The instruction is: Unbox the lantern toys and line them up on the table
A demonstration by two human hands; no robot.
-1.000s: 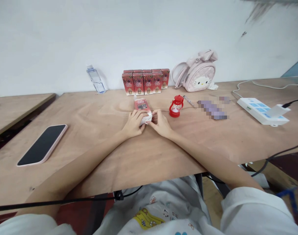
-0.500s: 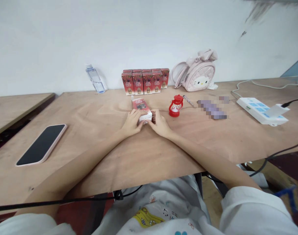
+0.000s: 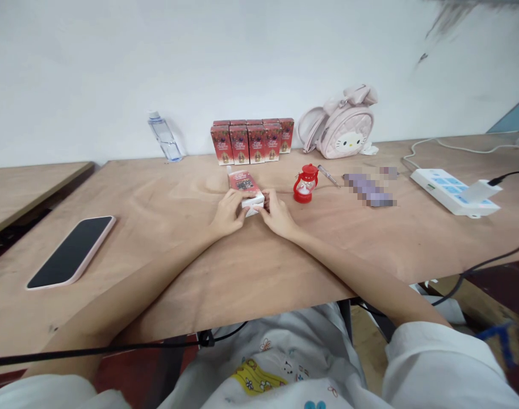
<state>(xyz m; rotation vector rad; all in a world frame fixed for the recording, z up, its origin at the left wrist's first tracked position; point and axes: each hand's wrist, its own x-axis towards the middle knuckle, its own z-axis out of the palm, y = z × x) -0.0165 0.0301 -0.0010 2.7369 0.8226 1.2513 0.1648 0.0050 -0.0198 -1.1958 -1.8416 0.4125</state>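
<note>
A red and white printed cardboard box (image 3: 244, 180) lies on the wooden table, its white end toward me and a small flap sticking up at its far end. My left hand (image 3: 230, 215) grips the left side of the box, thumb at the near end. On the other side my right hand (image 3: 278, 213) is closed on it, its thumb also at the white end. A red toy lantern (image 3: 305, 184) with a clear middle stands upright to the right of my right hand, apart from it.
Several red boxes (image 3: 239, 145) stand in rows by the wall. Beside them are a pink cat-face bag (image 3: 348, 136) and a clear bottle (image 3: 166, 139). A pen (image 3: 328, 175), a blurred purple item (image 3: 369, 190) and a white power strip (image 3: 449, 190) lie right; a phone (image 3: 72, 253) lies left.
Both hands stay on the box. The thumbs have shifted slightly at its white near end, and more of that end shows between them. The view has shifted very slightly.
</note>
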